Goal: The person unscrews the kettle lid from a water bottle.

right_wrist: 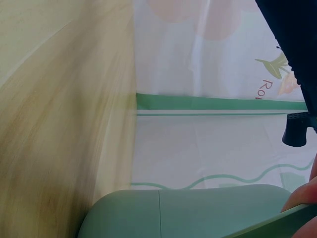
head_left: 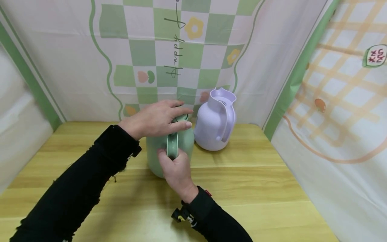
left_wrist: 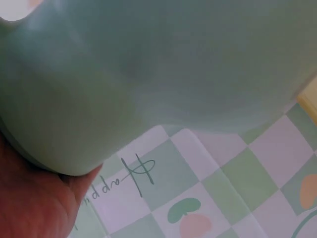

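A light green vacuum jug (head_left: 154,158) stands upright on the wooden table, its handle (head_left: 172,145) facing me. My right hand (head_left: 177,173) grips the lower part of that handle, thumb on top. Over the jug's mouth lies my left hand (head_left: 155,119), with fingers on the far side of the top and the thumb on the near side; the top is mostly covered. In the left wrist view the jug's smooth body (left_wrist: 148,64) fills the upper part, and the palm (left_wrist: 39,203) lies against its top edge. The right wrist view shows the jug's side (right_wrist: 148,213) and fingertips (right_wrist: 302,196) by the handle.
A lilac jug (head_left: 208,124) of similar shape stands just right of the green one, close beside it. Behind both hangs a green-and-white checked cloth (head_left: 145,50). More cloth encloses the left and right sides. The table's wood (head_left: 242,188) extends in front and to the right.
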A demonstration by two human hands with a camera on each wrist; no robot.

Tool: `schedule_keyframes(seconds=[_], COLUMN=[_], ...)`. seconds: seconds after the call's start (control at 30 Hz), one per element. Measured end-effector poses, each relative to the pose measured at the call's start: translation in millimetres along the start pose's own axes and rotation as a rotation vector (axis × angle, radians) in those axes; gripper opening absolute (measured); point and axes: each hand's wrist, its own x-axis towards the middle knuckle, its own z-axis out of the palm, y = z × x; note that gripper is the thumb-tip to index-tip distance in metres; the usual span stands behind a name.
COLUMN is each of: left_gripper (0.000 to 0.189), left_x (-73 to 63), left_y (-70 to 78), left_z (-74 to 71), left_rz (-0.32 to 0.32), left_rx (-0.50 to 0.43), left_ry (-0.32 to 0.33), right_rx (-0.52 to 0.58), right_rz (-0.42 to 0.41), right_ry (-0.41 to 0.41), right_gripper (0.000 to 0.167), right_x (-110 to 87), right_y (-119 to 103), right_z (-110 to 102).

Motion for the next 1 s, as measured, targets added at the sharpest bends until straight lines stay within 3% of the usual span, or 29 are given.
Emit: schedule_keyframes(seconds=[0.73, 1.0], left_gripper=[0.067, 0.067], left_x=[3.4, 2.7], left_y=[13.3, 11.8], left_z=[-0.5, 0.4], left_rz=[-0.129, -0.122], left_rx=[0.055, 0.041], left_ry=[-0.011, 0.009], right_rx=[-0.004, -0.006], right_rz=[-0.004, -0.018], right_ry=[0.000, 0.002], right_gripper=[0.049, 0.049], right_x=[-0.3, 0.5], right_y=[0, 1], right_z=[0, 0])
